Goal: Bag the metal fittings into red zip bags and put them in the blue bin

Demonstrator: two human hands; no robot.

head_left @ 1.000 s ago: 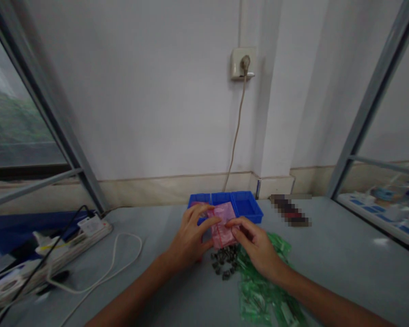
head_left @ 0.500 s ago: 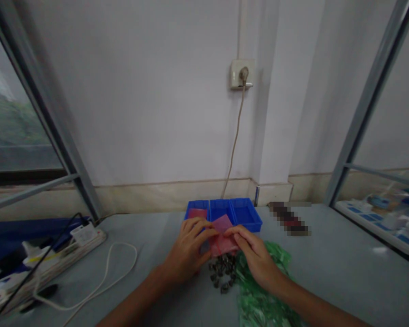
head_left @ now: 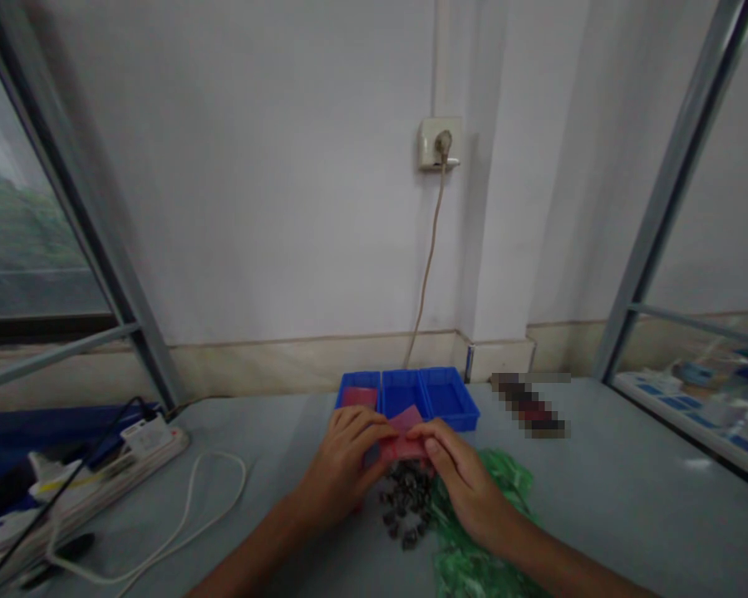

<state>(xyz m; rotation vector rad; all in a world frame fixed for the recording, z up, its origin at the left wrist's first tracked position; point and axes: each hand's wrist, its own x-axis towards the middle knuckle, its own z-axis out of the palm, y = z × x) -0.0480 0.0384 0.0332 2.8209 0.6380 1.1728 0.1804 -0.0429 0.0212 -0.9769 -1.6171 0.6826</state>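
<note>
A small pink plastic bag (head_left: 405, 445) is held between my two hands, just in front of the blue tray. My left hand (head_left: 353, 448) is closed on its left side, and my right hand (head_left: 458, 469) pinches its right side. Under the bag lies a pile of small dark metal pieces (head_left: 408, 502) on the grey table. A green plastic bag (head_left: 504, 473) is partly beneath my right wrist. Another pink piece (head_left: 359, 398) rests in the left compartment of the blue tray (head_left: 450, 399). Whether anything is inside the held bag, I cannot tell.
On the left are a power strip (head_left: 121, 469) and a looped white cable (head_left: 190, 531). A blurred-out dark object (head_left: 529, 407) lies right of the tray. Farther right, another power strip (head_left: 691, 415) sits beyond a grey metal frame (head_left: 657, 224). The wall is behind the tray.
The pink bag has been tilted or folded, so less of its front shows. My fingers have come slightly closer together, and the view has shifted a little.
</note>
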